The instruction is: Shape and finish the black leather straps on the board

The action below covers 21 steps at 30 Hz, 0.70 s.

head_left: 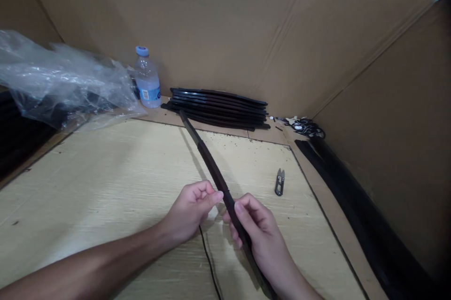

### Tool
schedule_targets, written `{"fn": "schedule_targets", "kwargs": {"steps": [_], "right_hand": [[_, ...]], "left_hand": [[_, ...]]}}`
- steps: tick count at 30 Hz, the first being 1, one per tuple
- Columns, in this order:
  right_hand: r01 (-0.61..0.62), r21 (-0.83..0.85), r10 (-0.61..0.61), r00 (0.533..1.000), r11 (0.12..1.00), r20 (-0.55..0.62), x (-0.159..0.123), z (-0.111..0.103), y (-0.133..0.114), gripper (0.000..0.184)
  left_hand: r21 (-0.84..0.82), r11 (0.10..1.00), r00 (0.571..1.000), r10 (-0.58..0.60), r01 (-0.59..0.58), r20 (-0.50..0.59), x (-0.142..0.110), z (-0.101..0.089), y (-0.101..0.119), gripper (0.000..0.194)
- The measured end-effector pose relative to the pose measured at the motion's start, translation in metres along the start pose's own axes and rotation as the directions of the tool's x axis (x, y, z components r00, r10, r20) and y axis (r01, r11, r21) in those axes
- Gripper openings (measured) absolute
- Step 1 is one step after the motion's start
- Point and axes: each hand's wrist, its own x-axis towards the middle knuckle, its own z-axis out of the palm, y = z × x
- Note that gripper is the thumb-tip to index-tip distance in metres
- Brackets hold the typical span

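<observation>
Blue label (151, 95) on the bottle (147, 72), writing too small to read; right hand (260, 229) gripping a black strip (214, 170); left hand (193, 206) pinched narrow at its edge, contents unclear.

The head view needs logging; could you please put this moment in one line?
left hand: touching black strip | right hand: gripping it nearer the camera | snips: on tabletop | stacked strips: beside bottle

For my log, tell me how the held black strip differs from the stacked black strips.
The held strip slants, gripped by the right hand; the stacked strips lie crosswise at the back, untouched. The held strip is single; the stacked strips form a pile. Both are dark, long and narrow.
</observation>
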Motion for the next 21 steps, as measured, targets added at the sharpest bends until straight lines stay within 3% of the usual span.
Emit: {"fn": "schedule_targets", "kwargs": {"steps": [8, 13, 21], "right_hand": [[0.017, -0.082, -0.012, 0.998, 0.997, 0.056, 0.0015, -0.0039, -0.0028, 0.018], [-0.051, 0.083, 0.041, 0.991, 0.995, 0.124, -0.0009, -0.0003, 0.0021, 0.031], [0.024, 0.011, -0.024, 0.998, 1.000, 0.056, -0.0024, 0.0000, -0.0053, 0.021]], "left_hand": [[-0.024, 1.000, 0.997, 0.003, -0.001, 0.078, 0.0002, -0.0020, -0.0049, 0.031], [-0.059, 0.998, 0.993, -0.015, 0.022, 0.114, -0.0023, -0.0007, -0.0039, 0.030], [-0.072, 0.997, 0.995, 0.021, -0.014, 0.100, -0.0020, 0.0017, 0.0027, 0.028]]}}
